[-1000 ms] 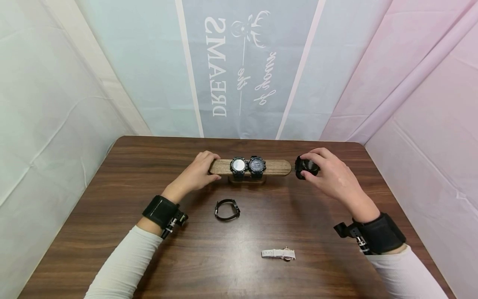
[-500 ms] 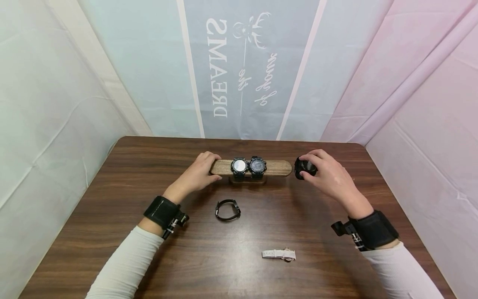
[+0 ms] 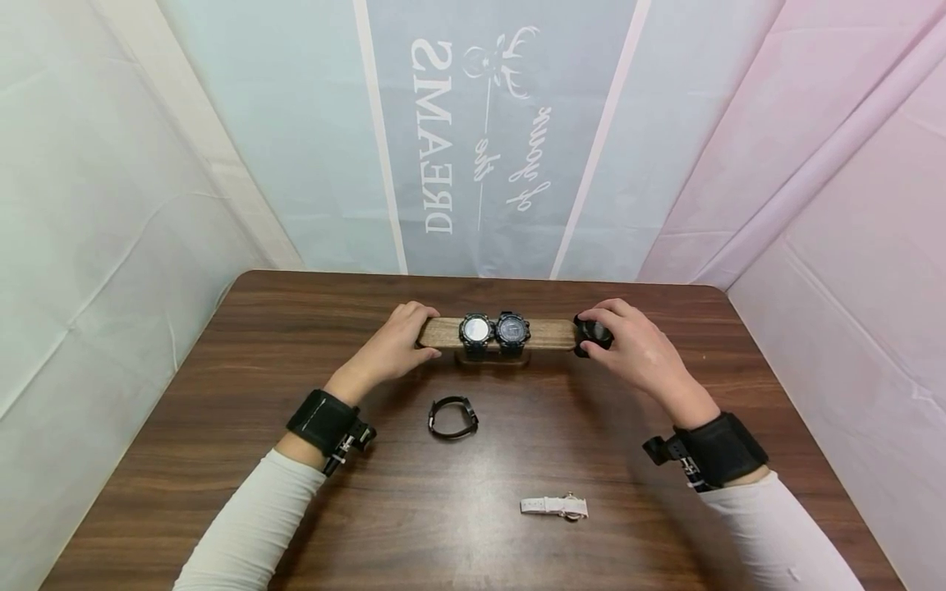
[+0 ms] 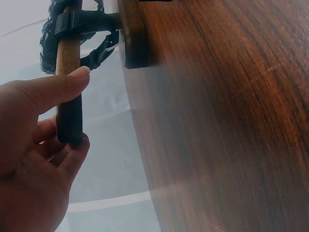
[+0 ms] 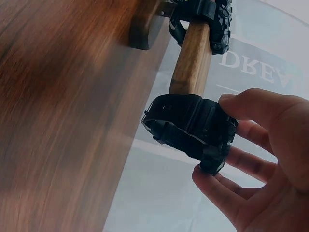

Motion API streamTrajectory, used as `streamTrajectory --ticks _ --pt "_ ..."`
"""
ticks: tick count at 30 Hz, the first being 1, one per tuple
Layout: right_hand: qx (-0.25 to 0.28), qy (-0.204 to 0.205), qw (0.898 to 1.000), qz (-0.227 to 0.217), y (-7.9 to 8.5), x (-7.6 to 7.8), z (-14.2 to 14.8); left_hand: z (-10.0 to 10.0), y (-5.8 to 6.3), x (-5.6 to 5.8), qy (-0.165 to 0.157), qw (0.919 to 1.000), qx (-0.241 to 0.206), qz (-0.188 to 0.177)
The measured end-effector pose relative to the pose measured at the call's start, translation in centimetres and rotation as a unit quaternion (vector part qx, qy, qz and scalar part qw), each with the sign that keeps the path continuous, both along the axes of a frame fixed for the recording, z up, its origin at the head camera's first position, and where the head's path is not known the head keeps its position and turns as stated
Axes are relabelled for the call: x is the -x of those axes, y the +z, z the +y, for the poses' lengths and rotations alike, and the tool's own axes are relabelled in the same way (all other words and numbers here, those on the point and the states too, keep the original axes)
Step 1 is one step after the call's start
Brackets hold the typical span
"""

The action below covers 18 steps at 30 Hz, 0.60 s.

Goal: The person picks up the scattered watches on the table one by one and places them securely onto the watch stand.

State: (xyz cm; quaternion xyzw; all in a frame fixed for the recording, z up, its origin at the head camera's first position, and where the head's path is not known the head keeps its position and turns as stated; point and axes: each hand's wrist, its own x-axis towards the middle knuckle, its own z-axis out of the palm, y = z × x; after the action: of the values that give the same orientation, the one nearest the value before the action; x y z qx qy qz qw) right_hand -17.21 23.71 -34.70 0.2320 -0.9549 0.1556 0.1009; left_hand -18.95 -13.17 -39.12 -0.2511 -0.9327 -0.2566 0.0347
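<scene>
A wooden watch stand [image 3: 553, 334] with a horizontal bar is near the table's back edge. Around the bar's middle sit two black watches, one with a pale face [image 3: 476, 329] and one with a dark dial [image 3: 512, 329]. My left hand [image 3: 389, 343] grips the bar's left end between thumb and fingers. With my right hand [image 3: 637, 345] I pinch a black wristwatch [image 5: 193, 121] by its case. Its strap is closed in a loop, right at the bar's right end, and overlaps that tip in the right wrist view.
In front of the stand, a black watch [image 3: 452, 417] with a looped strap lies on the brown table [image 3: 355, 525]. Closer to me lies a watch with a white strap [image 3: 553, 506]. A printed cloth backdrop [image 3: 480, 148] hangs behind the table.
My right hand has moved left with the black wristwatch, from beside the bar's right end to right at it. My left hand keeps its grip on the bar.
</scene>
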Motion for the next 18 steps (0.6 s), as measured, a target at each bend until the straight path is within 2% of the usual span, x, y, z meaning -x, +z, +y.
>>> streamTrajectory --ticks 18 --pt "-0.020 0.018 1.000 -0.002 -1.2 0.8 -1.6 0.1 -0.1 -0.1 0.004 0.9999 0.010 0.001"
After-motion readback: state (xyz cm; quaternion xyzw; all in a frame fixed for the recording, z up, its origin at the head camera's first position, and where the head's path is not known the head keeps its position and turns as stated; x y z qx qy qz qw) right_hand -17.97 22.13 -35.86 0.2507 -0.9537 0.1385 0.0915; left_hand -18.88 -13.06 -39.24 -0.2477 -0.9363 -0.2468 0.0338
